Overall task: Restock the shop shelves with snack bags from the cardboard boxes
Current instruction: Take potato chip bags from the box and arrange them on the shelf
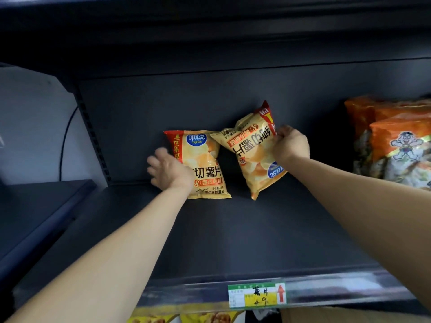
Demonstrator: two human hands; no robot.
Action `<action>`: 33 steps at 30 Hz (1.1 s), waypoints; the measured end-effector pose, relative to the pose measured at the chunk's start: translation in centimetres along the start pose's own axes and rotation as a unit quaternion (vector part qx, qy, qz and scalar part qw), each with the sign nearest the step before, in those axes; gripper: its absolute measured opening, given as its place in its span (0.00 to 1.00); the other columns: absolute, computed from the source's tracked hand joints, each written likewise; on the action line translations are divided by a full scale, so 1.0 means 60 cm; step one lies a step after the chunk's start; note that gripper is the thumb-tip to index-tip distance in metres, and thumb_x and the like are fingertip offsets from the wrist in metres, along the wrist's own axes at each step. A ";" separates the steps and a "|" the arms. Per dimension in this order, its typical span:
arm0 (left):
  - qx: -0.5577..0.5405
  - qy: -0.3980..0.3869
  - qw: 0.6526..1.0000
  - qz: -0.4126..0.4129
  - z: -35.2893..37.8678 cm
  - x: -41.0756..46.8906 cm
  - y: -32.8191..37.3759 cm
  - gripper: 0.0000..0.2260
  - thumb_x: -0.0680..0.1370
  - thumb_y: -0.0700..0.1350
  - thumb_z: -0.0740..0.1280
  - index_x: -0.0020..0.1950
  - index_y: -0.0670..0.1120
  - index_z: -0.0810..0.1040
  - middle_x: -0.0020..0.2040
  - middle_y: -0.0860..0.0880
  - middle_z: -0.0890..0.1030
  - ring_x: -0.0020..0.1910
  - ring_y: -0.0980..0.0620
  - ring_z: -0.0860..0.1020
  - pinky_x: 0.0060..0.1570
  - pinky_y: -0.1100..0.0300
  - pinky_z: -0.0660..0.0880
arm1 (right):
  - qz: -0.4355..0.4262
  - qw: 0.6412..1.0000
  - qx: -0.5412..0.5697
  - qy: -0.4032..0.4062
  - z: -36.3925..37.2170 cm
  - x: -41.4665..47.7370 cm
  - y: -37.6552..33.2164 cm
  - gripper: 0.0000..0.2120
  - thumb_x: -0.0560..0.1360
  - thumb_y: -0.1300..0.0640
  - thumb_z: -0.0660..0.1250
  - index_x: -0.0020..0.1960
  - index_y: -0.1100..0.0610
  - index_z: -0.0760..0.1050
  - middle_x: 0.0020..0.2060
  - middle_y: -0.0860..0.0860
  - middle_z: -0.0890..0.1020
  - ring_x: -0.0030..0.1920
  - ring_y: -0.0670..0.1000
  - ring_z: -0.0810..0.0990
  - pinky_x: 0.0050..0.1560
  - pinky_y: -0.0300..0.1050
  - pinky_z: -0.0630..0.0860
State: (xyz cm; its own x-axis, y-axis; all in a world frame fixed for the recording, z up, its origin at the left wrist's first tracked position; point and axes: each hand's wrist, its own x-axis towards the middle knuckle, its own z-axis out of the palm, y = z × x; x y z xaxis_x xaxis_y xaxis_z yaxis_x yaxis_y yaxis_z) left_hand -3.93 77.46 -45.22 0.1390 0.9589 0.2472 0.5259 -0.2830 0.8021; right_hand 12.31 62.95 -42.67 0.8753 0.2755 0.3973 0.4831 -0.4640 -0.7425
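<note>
Evidently the placing step. Two yellow chip bags sit far back on the dark shelf, close to its rear wall. The upright bag stands on its bottom seam with the print the right way up. The tilted bag is upside down and leans to the right, one lower corner on the shelf and its near top corner meeting the upright bag.

The right hand holds the tilted bag by its right edge, fingers curled over the seam. The left hand has its fingers spread and holds nothing. It lies at the left side of the upright bag, but it is blurred, so actual contact cannot be confirmed.

Orange snack bags fill the right end of the same shelf, well apart from the two chip bags. A handwritten price label is clipped to the front rail, and more yellow packets show on the level below.

Judged from this layout, restocking is at an early stage, since most of the shelf is bare. The next move probably calls for turning the tilted bag over, standing it just beside the upright bag, and steadying the first so it does not topple.
</note>
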 end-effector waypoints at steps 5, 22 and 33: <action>-0.069 -0.021 0.983 0.166 0.015 -0.030 0.048 0.17 0.75 0.39 0.69 0.62 0.44 0.70 0.66 0.46 0.65 0.66 0.46 0.69 0.66 0.53 0.68 | -0.030 0.999 -0.003 -0.009 -0.001 -0.001 0.000 0.09 0.79 0.59 0.57 0.52 0.55 0.76 0.48 0.54 0.80 0.45 0.54 0.77 0.42 0.44 0.73; 0.077 -0.245 0.943 0.212 0.029 -0.070 0.118 0.17 0.70 0.44 0.76 0.57 0.48 0.78 0.53 0.48 0.80 0.54 0.46 0.79 0.53 0.56 0.75 | -0.387 0.883 -0.245 -0.101 -0.048 -0.029 -0.002 0.13 0.79 0.62 0.59 0.63 0.61 0.72 0.57 0.56 0.76 0.61 0.58 0.73 0.54 0.51 0.72; -0.256 -0.246 0.935 -0.018 0.082 -0.085 0.066 0.08 0.77 0.35 0.67 0.42 0.47 0.74 0.55 0.42 0.80 0.50 0.46 0.79 0.50 0.52 0.80 | 0.200 0.910 0.164 -0.323 -0.019 -0.040 0.051 0.15 0.73 0.47 0.71 0.52 0.56 0.74 0.40 0.52 0.81 0.30 0.47 0.75 0.25 0.37 0.66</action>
State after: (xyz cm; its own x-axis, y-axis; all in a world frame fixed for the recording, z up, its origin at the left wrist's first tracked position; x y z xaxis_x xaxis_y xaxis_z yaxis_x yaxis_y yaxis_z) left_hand 1.55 71.52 -45.98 0.5636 0.8253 0.0356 0.0858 -0.1014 0.9911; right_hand 11.70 59.91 -45.26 0.7347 0.6257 -0.2622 0.0030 -0.3895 -0.9210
